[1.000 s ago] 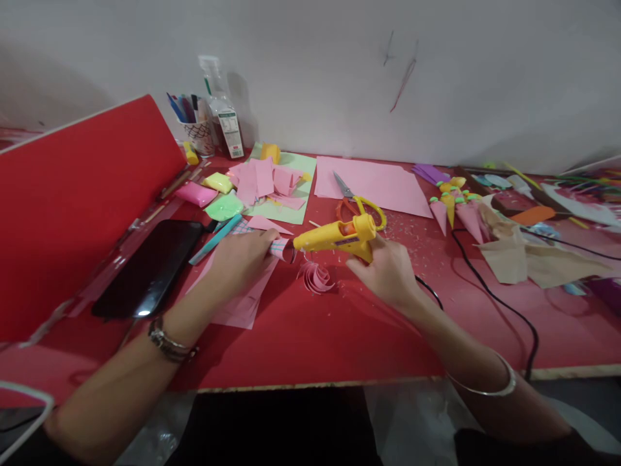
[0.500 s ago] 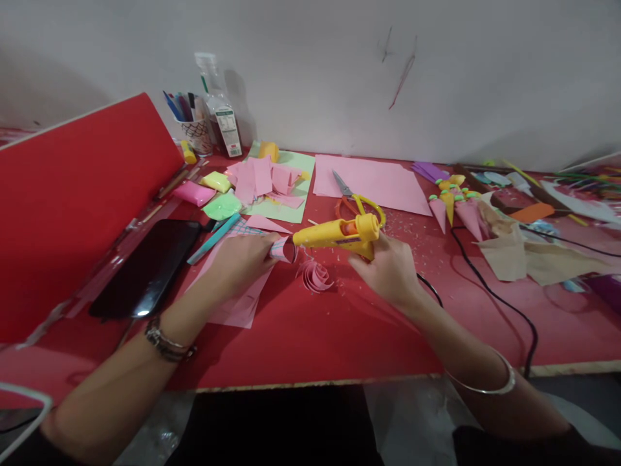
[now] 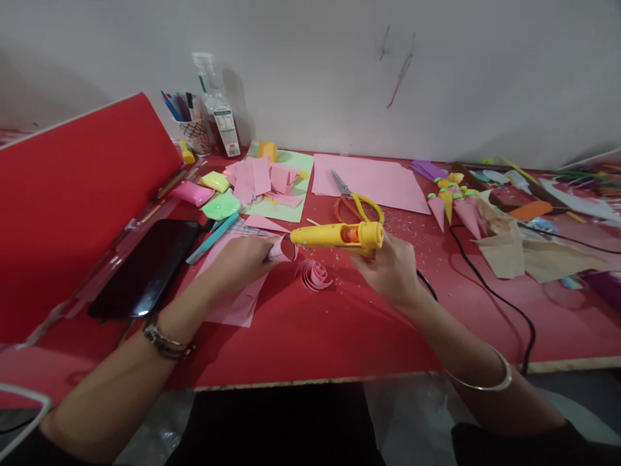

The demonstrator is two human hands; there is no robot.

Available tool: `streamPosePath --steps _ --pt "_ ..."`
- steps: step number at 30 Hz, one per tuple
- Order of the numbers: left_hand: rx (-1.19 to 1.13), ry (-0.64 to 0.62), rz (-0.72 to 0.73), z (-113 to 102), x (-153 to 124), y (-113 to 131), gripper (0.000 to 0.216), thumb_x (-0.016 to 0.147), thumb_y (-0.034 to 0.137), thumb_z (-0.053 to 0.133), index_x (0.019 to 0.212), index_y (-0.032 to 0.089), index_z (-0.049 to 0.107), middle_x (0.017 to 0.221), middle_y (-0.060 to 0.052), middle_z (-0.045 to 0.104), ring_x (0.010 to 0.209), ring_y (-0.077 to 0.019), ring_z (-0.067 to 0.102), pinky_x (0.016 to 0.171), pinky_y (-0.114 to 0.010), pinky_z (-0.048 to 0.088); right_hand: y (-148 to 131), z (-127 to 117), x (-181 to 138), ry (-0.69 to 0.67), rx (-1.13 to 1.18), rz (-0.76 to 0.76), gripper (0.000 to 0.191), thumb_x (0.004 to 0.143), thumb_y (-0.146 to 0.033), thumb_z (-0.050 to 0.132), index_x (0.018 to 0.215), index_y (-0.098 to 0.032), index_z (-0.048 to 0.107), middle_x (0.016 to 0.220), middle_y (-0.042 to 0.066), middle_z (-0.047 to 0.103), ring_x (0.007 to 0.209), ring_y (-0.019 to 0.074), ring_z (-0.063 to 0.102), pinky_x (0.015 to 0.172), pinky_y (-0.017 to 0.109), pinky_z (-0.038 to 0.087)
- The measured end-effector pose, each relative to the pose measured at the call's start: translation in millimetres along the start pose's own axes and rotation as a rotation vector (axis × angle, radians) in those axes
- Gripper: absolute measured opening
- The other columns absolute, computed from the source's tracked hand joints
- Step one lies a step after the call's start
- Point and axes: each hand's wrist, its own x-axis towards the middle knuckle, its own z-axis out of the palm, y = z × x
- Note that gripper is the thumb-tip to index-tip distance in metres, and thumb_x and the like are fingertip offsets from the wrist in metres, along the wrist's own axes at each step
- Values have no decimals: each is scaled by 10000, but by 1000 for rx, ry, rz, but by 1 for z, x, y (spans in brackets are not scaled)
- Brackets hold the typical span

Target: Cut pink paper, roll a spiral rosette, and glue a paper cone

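My left hand [image 3: 250, 254] is closed around a rolled piece of pink paper [image 3: 281, 250] with a blue grid pattern, its open end facing right. My right hand [image 3: 391, 268] grips a yellow glue gun [image 3: 334, 235], whose tip reaches the mouth of the paper roll; whether they touch I cannot tell. Below the gun, a pink paper spiral [image 3: 316, 276] lies on the red table. Under my left forearm rest pink paper sheets [image 3: 237, 309]. Scissors [image 3: 356, 200] with yellow and orange handles lie just behind the gun.
At left are a phone [image 3: 148, 265] and a leaning red board [image 3: 82, 207]. A bottle [image 3: 223, 126] and a pen cup [image 3: 195, 133] stand by the wall. Pink sheets [image 3: 373, 181] lie behind. Small paper cones [image 3: 468, 217] and a black cord [image 3: 504, 298] are at right.
The glue gun has rolled slightly in my right hand, so its top faces me more. The paper roll in my left hand stays almost in place.
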Motion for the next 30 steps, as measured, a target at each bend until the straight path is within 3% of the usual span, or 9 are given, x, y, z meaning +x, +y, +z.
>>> streamPosePath --steps 5,11,17,24,30 --pt "-18 7 -12 3 0 -2 206 770 289 418 765 171 587 617 -45 605 583 -170 547 530 -257 339 2 -1 -1 77 9 -47 124 724 -289 440 727 -189 514 589 7 554 516 119 495 441 219 293" --pt "-13 84 -41 8 1 -6 313 792 376 389 614 191 569 524 -35 554 510 -163 509 494 -264 304 0 -2 1 116 30 10 232 729 -389 469 808 -179 528 693 31 599 571 143 535 463 242 339" --pt "26 112 -112 4 0 -5 402 778 480 414 550 179 550 488 -34 533 468 -153 482 446 -260 240 -2 -1 1 142 43 80 291 697 -450 519 798 -177 539 621 31 583 553 154 535 477 262 352" --pt "-153 179 -121 -1 -4 0 239 772 292 435 643 161 588 578 -25 594 536 -137 515 480 -236 293 -3 0 1 142 91 95 311 689 -445 523 834 -173 565 566 18 576 510 147 531 479 267 371" --pt "-343 273 -22 3 -3 -4 187 715 131 422 721 174 603 708 -15 620 634 -130 529 545 -221 351 -3 -2 0 134 89 82 314 689 -439 516 848 -174 575 576 16 582 517 148 538 476 270 388"
